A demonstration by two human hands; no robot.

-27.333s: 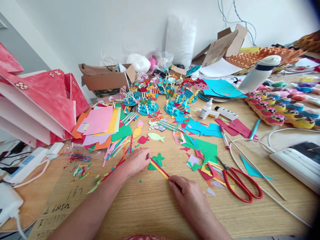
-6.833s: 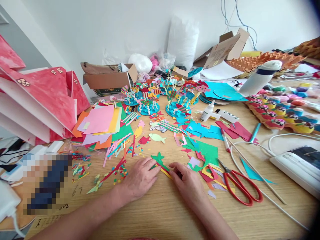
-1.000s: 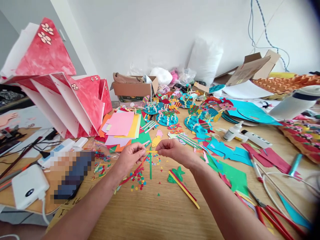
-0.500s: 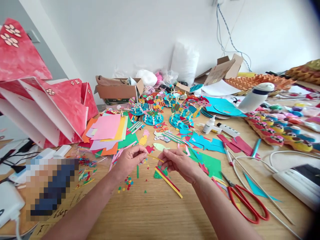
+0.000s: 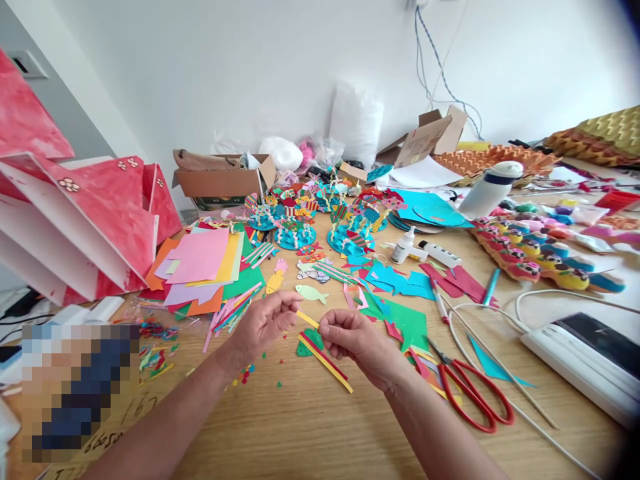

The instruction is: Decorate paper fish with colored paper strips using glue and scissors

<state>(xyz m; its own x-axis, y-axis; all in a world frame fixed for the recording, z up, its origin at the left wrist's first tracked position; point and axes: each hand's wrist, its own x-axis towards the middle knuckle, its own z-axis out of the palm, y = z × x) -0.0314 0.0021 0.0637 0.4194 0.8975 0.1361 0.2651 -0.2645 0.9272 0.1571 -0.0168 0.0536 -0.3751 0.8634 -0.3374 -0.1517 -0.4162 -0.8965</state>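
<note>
My left hand (image 5: 265,320) and my right hand (image 5: 350,335) are raised a little above the wooden table (image 5: 310,427), each pinching one end of a thin yellow paper strip (image 5: 307,319). Under my right hand lie a yellow-and-red strip pair (image 5: 327,365) and a green paper fish (image 5: 306,347). A pale green paper fish (image 5: 311,293) lies just beyond the hands. Small coloured paper bits (image 5: 245,373) are scattered by my left wrist.
Red-handled scissors (image 5: 470,397) lie to the right, with a white cord (image 5: 505,400), thin sticks and a white device (image 5: 585,357). A stack of coloured paper (image 5: 205,263) is at the left, red folded boards (image 5: 85,227) beyond it. Glue bottles (image 5: 405,247), blue paper craft pieces (image 5: 345,237) and a cardboard box (image 5: 220,180) sit farther back.
Both hands have come lower and nearer to me with the yellow strip still between them. The view has shifted, so the table's things sit differently in the frame.
</note>
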